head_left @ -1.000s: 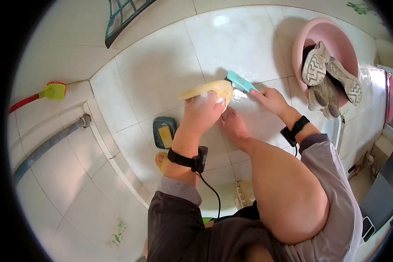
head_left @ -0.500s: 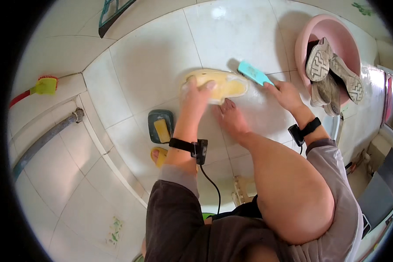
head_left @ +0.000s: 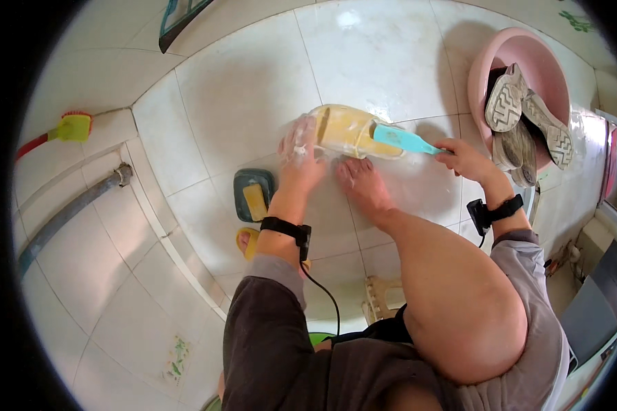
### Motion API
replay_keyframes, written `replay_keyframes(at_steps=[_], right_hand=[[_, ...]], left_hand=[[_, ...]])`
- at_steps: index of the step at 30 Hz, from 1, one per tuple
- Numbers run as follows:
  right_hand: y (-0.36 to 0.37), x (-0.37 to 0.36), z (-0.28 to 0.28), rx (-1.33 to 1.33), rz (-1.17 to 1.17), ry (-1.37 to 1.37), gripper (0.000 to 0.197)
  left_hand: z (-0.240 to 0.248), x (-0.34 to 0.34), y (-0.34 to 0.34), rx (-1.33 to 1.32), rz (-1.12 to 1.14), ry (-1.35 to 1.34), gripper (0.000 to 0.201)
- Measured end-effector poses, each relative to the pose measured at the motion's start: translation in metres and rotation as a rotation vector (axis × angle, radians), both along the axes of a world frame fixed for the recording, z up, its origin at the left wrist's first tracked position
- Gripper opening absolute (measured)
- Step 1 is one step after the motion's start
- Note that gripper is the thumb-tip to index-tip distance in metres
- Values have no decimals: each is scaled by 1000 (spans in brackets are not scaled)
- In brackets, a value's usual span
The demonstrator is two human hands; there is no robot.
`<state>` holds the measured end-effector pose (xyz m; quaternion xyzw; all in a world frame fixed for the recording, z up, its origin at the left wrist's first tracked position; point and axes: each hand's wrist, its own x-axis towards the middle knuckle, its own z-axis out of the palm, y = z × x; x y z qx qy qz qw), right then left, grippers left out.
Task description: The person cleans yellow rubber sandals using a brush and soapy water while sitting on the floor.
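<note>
A yellow slipper with white suds on it is held a little above the tiles, in front of my bare foot. My left hand, foamy on the back, grips its left end; some of the fingers are hidden. In my right hand is the handle of a turquoise scrubbing brush, its head lying over the slipper's right part. The bristles face down and are hidden. Beside my left wrist, a dark soap dish holds a yellow bar of soap.
A pink basin at the far right holds several shoes, soles showing. Another yellow slipper is on my other foot. A yellow-green brush and a grey pipe are along the left side.
The slipper has turned over and shifted slightly right. My left hand has moved to its left end. The brush has come from beside the slipper to over its right part.
</note>
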<state>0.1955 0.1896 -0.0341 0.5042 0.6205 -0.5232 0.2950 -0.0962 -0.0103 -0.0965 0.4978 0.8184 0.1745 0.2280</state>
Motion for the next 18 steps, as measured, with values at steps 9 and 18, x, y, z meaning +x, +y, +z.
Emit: replay_keyframes(at_steps=[9, 18], right_hand=[[-49, -97, -54, 500, 281, 600, 31], [-43, -78, -41, 563, 222, 386, 29]], left_hand=[[-12, -3, -11, -143, -175, 52, 69], [1, 3, -10, -171, -214, 10, 74]])
